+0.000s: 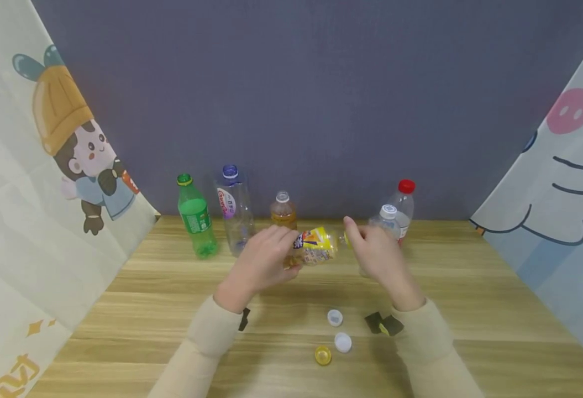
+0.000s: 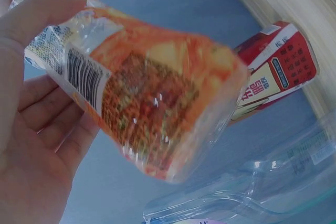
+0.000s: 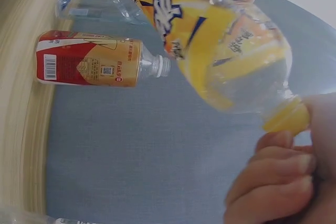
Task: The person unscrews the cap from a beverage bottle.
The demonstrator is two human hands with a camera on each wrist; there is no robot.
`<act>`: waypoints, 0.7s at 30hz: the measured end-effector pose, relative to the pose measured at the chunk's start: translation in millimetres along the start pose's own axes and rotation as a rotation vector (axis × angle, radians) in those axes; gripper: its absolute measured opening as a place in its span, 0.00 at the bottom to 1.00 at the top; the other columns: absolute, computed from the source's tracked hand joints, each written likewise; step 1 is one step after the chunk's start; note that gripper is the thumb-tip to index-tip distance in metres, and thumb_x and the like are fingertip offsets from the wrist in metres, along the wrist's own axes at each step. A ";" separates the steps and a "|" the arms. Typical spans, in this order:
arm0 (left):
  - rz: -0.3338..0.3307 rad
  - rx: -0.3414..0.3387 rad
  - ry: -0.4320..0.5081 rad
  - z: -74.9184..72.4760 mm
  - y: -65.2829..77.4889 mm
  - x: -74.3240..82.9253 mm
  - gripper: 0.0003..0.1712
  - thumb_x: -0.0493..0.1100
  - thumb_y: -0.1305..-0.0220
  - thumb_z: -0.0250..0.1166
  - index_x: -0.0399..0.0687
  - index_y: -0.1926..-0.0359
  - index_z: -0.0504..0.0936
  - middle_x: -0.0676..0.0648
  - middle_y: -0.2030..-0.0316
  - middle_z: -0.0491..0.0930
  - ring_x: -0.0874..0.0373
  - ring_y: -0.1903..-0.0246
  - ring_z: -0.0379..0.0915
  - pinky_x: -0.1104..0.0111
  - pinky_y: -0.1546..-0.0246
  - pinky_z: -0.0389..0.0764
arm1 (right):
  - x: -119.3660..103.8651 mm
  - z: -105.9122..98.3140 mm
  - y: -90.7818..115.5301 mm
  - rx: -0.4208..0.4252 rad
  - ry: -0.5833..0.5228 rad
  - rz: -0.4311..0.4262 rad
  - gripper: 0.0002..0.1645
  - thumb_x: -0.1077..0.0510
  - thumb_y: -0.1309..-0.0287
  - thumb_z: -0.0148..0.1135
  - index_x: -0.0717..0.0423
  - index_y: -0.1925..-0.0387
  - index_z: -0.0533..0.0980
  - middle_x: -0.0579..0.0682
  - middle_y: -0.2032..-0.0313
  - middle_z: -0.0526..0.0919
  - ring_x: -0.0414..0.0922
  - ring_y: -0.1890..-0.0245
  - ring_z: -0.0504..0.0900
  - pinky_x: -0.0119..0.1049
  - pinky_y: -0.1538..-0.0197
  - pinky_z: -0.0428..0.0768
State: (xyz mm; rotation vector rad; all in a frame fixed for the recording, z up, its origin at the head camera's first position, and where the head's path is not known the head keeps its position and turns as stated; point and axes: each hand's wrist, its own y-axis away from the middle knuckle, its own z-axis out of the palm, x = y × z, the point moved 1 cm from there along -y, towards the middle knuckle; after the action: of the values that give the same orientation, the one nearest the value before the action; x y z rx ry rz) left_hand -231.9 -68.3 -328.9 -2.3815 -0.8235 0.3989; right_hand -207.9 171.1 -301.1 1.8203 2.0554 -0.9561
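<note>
My left hand [image 1: 266,255] grips a clear plastic bottle [image 1: 318,246] with a yellow and orange label round its body. The bottle is held tilted nearly sideways over the table, its neck pointing right. At that neck sits a yellow cap [image 3: 286,117], and my right hand [image 1: 382,253] pinches it between thumb and fingers. The left wrist view shows the label's orange side [image 2: 157,93] and a barcode, with the left fingers [image 2: 55,121] round the neck-side half. Behind the bottle stands a smaller bottle with a red and gold label [image 3: 100,64], its mouth uncapped.
A green bottle [image 1: 195,218] and a tall clear bottle [image 1: 236,215] stand back left. At back right are a white-capped bottle [image 1: 388,218] and a red-capped one [image 1: 404,202]. Two white caps [image 1: 343,342], a yellow cap [image 1: 323,355] and dark scraps [image 1: 384,324] lie in front.
</note>
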 end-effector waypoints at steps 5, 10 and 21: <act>-0.018 -0.005 0.023 -2.9 0.0 1.1 0.33 0.47 0.57 0.82 0.40 0.49 0.82 0.47 0.56 0.85 0.55 0.58 0.80 0.64 0.51 0.82 | 0.4 0.4 -0.2 0.051 -0.028 -0.080 0.35 0.37 0.24 0.42 0.51 0.86 0.62 0.46 0.86 0.61 0.46 0.81 0.64 0.39 0.74 0.64; -0.027 -0.013 0.018 -3.0 0.2 0.3 0.33 0.48 0.58 0.82 0.41 0.50 0.83 0.48 0.57 0.84 0.55 0.59 0.79 0.65 0.52 0.82 | 2.6 -2.1 0.9 0.009 -0.014 -0.151 0.32 0.38 0.23 0.45 0.52 0.80 0.65 0.47 0.84 0.63 0.45 0.80 0.65 0.39 0.73 0.66; -0.059 -0.041 0.060 0.2 2.4 -0.9 0.32 0.48 0.57 0.82 0.40 0.50 0.82 0.49 0.58 0.84 0.56 0.60 0.78 0.64 0.54 0.82 | 6.5 -4.6 1.7 -0.016 0.028 -0.234 0.26 0.41 0.23 0.48 0.54 0.72 0.72 0.47 0.81 0.71 0.45 0.78 0.71 0.40 0.71 0.71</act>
State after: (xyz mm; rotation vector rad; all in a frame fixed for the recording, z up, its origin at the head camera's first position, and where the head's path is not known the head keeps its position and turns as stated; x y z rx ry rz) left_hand -231.6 -70.3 -330.4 -2.3883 -0.8801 0.2882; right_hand -206.5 179.0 -301.8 1.6196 2.3243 -0.9723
